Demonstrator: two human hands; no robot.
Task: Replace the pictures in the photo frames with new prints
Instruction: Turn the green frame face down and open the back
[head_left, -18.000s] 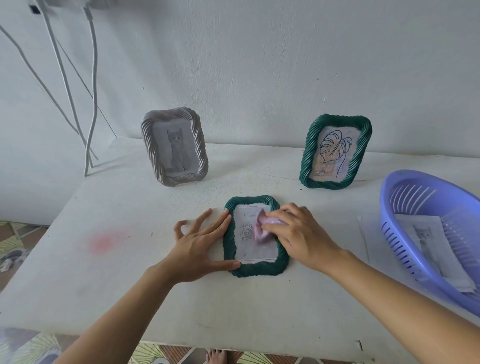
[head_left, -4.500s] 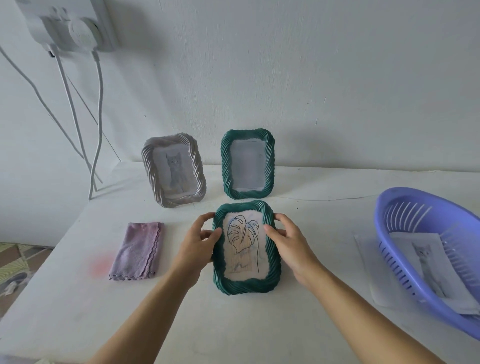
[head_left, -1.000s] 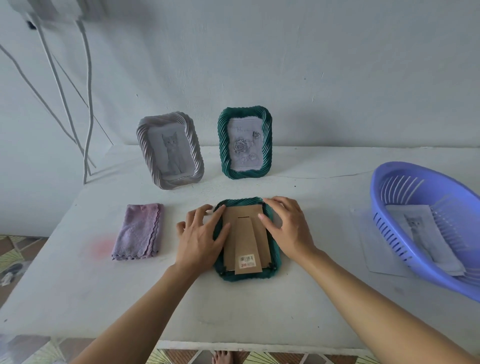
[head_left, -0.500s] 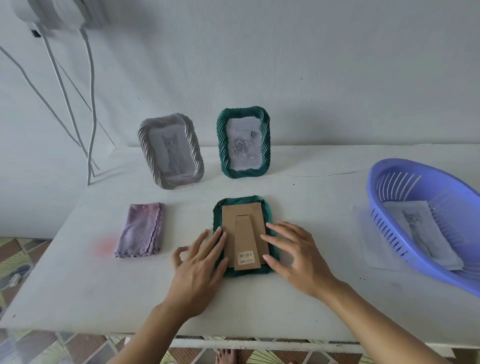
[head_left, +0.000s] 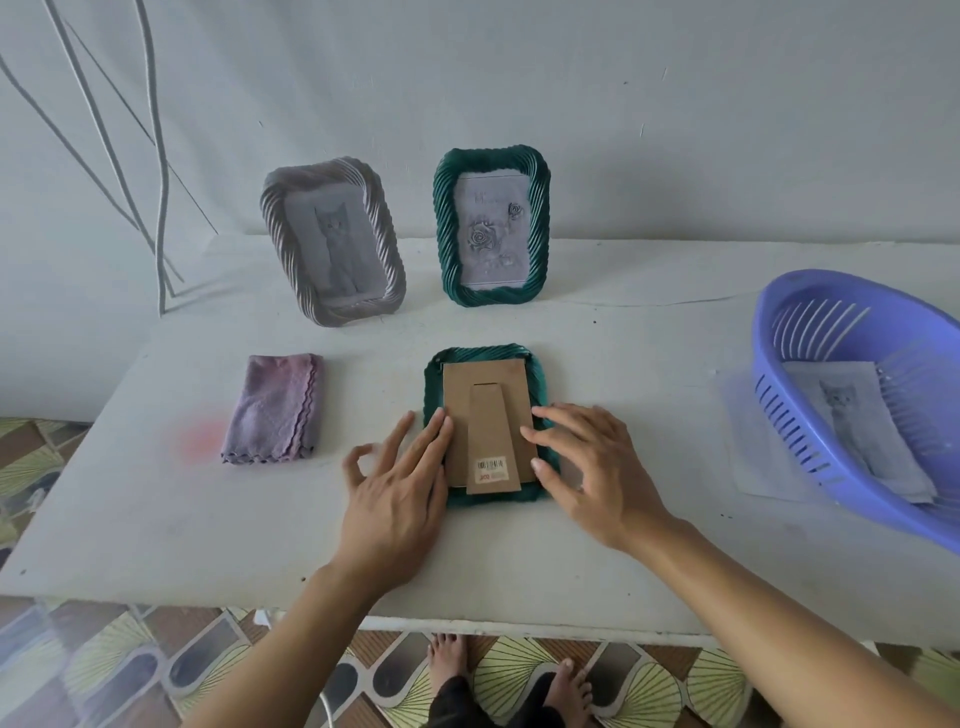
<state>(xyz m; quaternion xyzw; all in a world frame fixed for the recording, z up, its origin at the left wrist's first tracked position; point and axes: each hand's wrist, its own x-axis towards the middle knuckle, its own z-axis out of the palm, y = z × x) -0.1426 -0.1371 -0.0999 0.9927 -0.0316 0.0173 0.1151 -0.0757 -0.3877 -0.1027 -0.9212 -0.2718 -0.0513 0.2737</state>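
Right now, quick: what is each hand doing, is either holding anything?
Left hand: open, straight fingers touching the left edge of the face-down green frame, holding nothing.
Right hand: open, fingers spread on the frame's right edge, holding nothing.

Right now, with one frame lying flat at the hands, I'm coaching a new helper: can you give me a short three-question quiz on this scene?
1. True or false: the green frame between the left hand and the right hand lies face down, with its cardboard back up.
2. Which print lies in the purple basket? A) roses B) cat C) leaf
3. Fill in: the folded cloth lies to the ____ of that face-down frame.
Key: 1 true; 2 B, the cat print; 3 left.
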